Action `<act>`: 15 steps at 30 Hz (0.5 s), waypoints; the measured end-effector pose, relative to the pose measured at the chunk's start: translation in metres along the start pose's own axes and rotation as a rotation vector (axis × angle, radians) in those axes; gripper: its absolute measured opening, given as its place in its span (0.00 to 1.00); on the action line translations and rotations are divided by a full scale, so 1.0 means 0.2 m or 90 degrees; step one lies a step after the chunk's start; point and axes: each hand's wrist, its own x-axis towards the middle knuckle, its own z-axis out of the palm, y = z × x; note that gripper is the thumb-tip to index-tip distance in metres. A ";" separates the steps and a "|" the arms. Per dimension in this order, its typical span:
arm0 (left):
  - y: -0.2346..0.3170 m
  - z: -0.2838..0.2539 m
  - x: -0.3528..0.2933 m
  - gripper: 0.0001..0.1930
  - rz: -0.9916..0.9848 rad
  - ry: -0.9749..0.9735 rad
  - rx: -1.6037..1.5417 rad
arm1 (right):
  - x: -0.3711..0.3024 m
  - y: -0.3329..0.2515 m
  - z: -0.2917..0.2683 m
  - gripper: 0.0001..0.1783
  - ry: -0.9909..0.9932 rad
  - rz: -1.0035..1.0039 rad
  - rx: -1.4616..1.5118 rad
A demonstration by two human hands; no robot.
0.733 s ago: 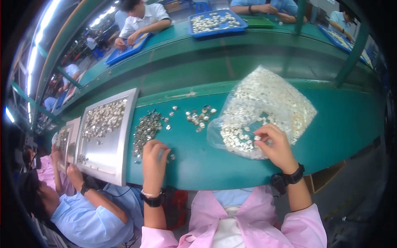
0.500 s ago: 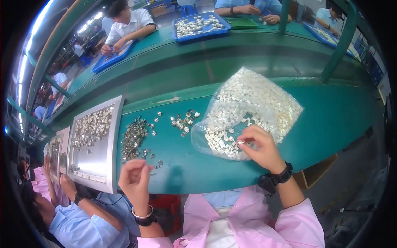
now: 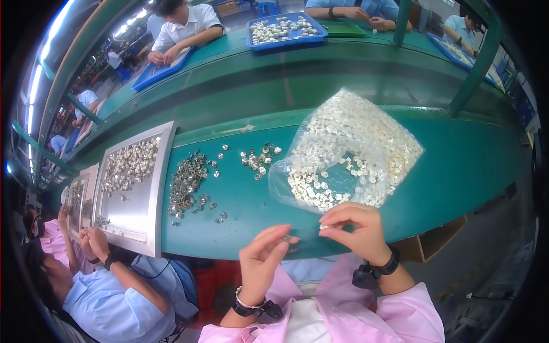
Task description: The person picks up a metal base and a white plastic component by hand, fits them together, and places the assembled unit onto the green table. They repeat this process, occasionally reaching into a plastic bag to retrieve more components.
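Observation:
My right hand point(image 3: 359, 230) pinches a small white plastic piece point(image 3: 323, 226) between thumb and fingertips, just in front of a clear plastic bag point(image 3: 278, 182). Many like white pieces point(image 3: 309, 186) fill the bag and show at its mouth. Left of it, at the table's front edge, my left hand point(image 3: 263, 264) is closed at the fingertips on a small metal part point(image 3: 288, 238), mostly covered by the fingers. The two hands face each other, a short gap apart. A heap of small metal parts point(image 3: 187, 178) lies on the green tabletop point(image 3: 237, 211) to the left.
Between heap and bag sits a small cluster of assembled white-and-metal pieces point(image 3: 260, 160). A metal-framed tray point(image 3: 134, 214) with more pieces stands at left, beside a co-worker in blue point(image 3: 123, 297). Behind a green ledge point(image 3: 251, 80), other people work near blue trays point(image 3: 286, 43).
My left hand has moved right from beside the metal heap, now with a metal part. My right hand has come nearer from the bag's mouth, keeping the white piece.

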 end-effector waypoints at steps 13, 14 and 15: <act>-0.04 0.04 -0.03 0.09 -0.046 -0.028 -0.069 | -0.03 0.01 0.08 0.10 -0.051 -0.075 -0.002; -0.04 0.04 -0.04 0.09 -0.046 -0.028 -0.070 | -0.04 0.00 0.09 0.10 -0.052 -0.075 -0.002; -0.05 0.04 -0.04 0.09 -0.041 -0.019 -0.075 | -0.05 -0.02 0.12 0.10 -0.018 -0.029 0.058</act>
